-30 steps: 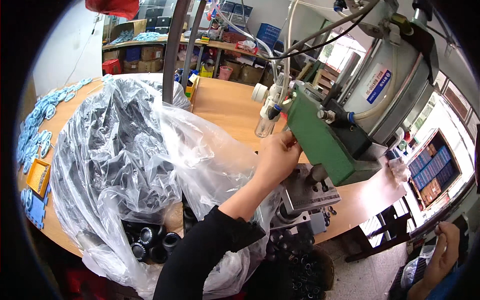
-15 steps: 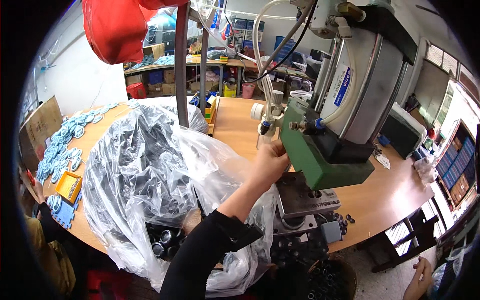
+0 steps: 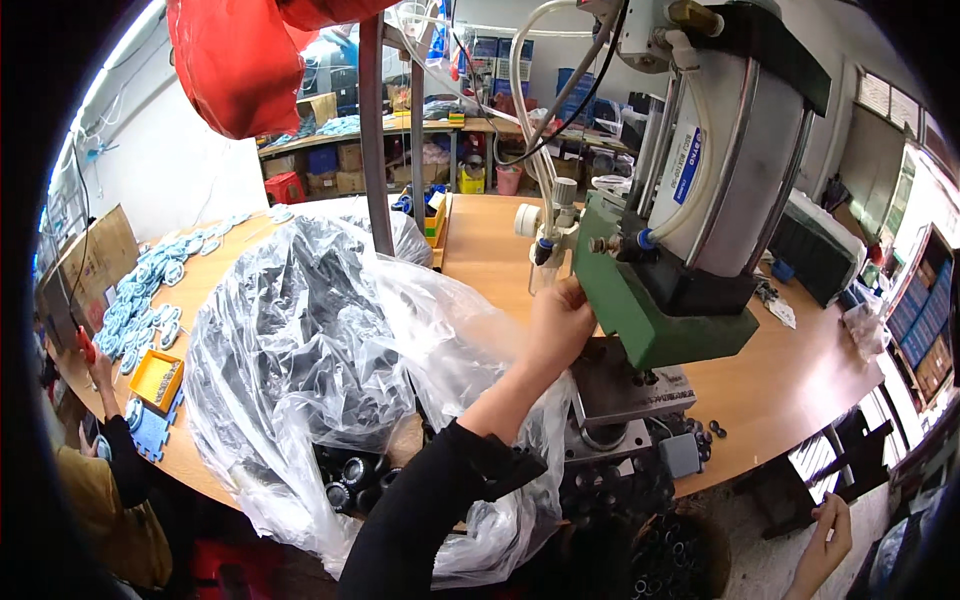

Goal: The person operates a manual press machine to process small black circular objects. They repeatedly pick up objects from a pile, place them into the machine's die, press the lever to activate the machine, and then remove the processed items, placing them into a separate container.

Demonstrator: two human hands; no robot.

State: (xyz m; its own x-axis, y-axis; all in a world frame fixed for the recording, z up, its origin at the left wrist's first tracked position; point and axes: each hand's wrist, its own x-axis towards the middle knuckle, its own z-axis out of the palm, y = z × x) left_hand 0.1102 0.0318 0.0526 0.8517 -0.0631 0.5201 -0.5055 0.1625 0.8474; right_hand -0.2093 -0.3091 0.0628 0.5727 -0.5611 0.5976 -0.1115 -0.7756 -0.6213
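– So what's crowding the bench?
– Big transparent bag (image 3: 290, 330), takes up most of the table's (image 3: 480, 230) left side. Black round parts (image 3: 357, 472) show at its mouth. Left forearm (image 3: 515, 400) crosses over its right edge. Metal post (image 3: 376, 150) stands behind it, red bundle (image 3: 235, 65) hangs top left. Far left: light-blue pieces (image 3: 150, 270), yellow tray (image 3: 156, 380), co-worker's hand (image 3: 98, 370) with a red-handled tool (image 3: 86, 345).
– And the press?
– Green press (image 3: 660, 330) is right of centre, cylinder on top, steel block (image 3: 640, 390) under the green head. Grey box (image 3: 681, 455) beside the block. Hoses (image 3: 540, 130) loop on its left.
– Any change from a second ago?
– View swung. Press looks more upright, more of the red bundle shows, co-worker's hand has come into frame. Left hand (image 3: 558, 328) stays at the same green edge.
– Hand pose?
– Left: reaching up from the lower edge, knuckles raised, fingers bent and close together at the green head's left edge. Tips hidden, can't tell if they grip anything. Right hand (image 3: 826, 545): low right, well apart from the press, fingers curled upward. Can't tell if it holds something.
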